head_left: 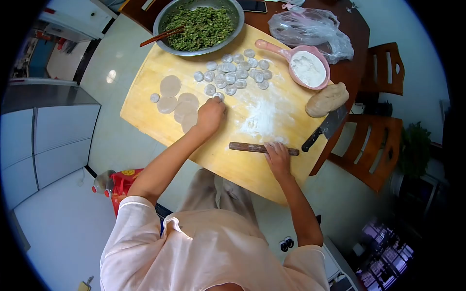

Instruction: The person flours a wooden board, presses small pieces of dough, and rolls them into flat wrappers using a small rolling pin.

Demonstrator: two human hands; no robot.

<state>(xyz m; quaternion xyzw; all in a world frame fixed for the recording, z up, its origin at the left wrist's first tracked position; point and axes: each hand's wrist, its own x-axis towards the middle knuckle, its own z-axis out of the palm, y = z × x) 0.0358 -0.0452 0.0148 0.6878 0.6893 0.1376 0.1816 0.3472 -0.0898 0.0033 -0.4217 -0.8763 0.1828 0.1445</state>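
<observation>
metal bowl (237, 22) cut off by the top edge, phone (254, 6) likewise cropped, dough piece (219, 95) partly hidden by left hand (212, 115)

From here I see a dark rolling pin (255, 148) lying roughly nine-to-three o'clock. Toward its eleven o'clock, a small floury dough disc (219, 95) shows, partly hidden.

I look down past a person's pale shirt (208, 247) at a floury wooden board (252, 179) on a dark counter (360, 41). The left hand (211, 116) touches one of many small dough pieces (230, 77); flat dough rounds (170, 86), some overlapping, lie to its left. The right hand (278, 159) lies over a brown rolling pin (247, 147). Farther off I see a metal bowl (239, 22) of chopped greens (204, 29) with chopsticks (162, 36); at right, a pink handled bowl (328, 72) of flour (308, 69), a dough lump (324, 101) and a knife (330, 125).
</observation>
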